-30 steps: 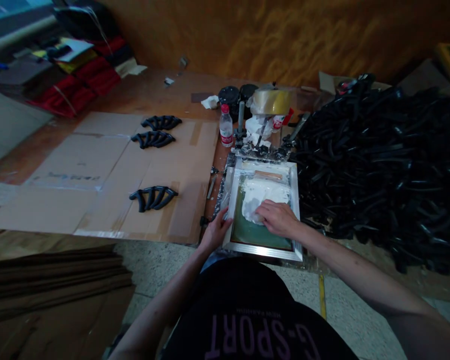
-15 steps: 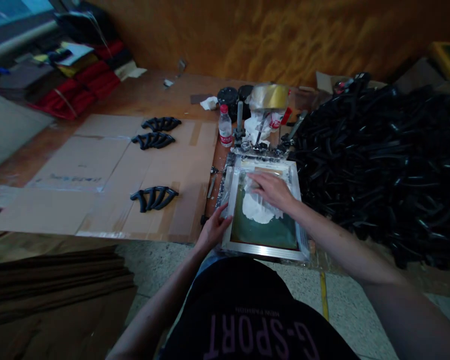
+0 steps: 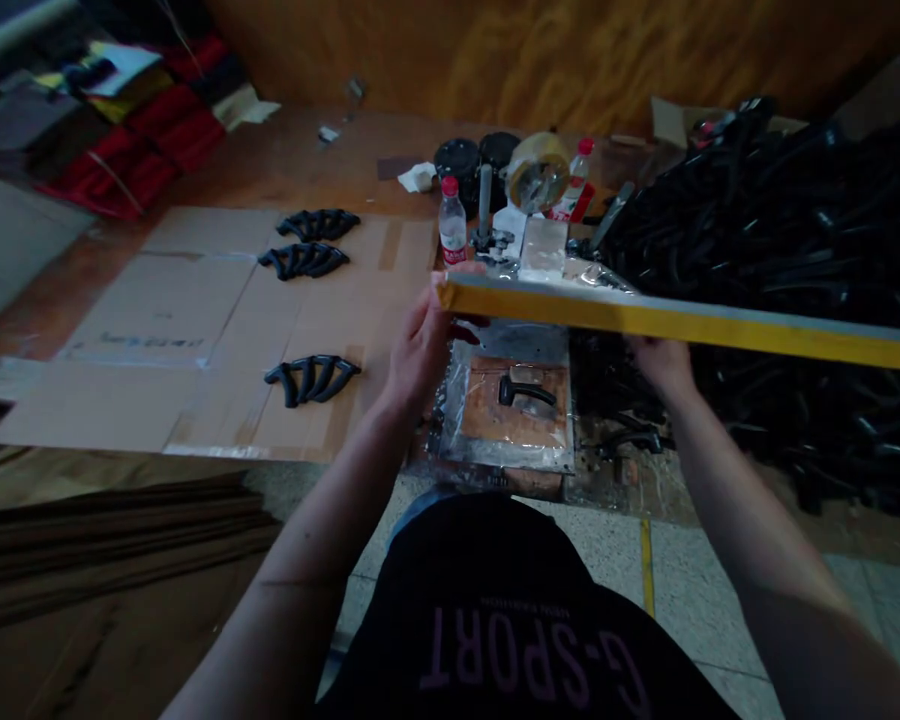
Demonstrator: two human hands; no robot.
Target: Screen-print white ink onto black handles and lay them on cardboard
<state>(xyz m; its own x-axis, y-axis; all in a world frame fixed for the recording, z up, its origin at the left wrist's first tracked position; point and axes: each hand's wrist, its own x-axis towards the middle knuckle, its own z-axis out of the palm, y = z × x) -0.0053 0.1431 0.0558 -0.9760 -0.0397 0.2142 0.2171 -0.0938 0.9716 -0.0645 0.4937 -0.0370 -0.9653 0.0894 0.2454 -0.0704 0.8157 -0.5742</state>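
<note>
Yellow and grey run along a long, straight strip [image 3: 690, 323] held up across the middle of the view, above the worktop; its left end is at the left hand, and it passes out of view at the right edge. The left hand [image 3: 418, 350] is clamped on that end, some fingers along the top and others below. The right hand [image 3: 661, 362] is partly behind the strip, under its lower edge; its fingertips are hidden, so I cannot tell whether they grip it or are apart.

Below the strip, a metal plate [image 3: 521, 342] bears a brown board [image 3: 487, 420] with 1 curved black part [image 3: 529, 389] lying flat on it, apart from both hands. Just right of the plate lie a few loose parts [image 3: 634, 435], and beyond them rises a large dark heap [image 3: 787, 260].

On the left, a cardboard sheet [image 3: 364, 315] carries 3 groups of black parts: 2 near each other toward the back, and 1 nearer the person [image 3: 313, 380].

Behind the strip stand 2 red-capped bottles, 1 on the left [image 3: 452, 225] and 1 on the right [image 3: 579, 180], with a tape roll [image 3: 523, 157] between them. Close by are 2 black pots [image 3: 457, 163] and a white scrap [image 3: 418, 178]. Red bundles [image 3: 135, 165] sit at the far left.
</note>
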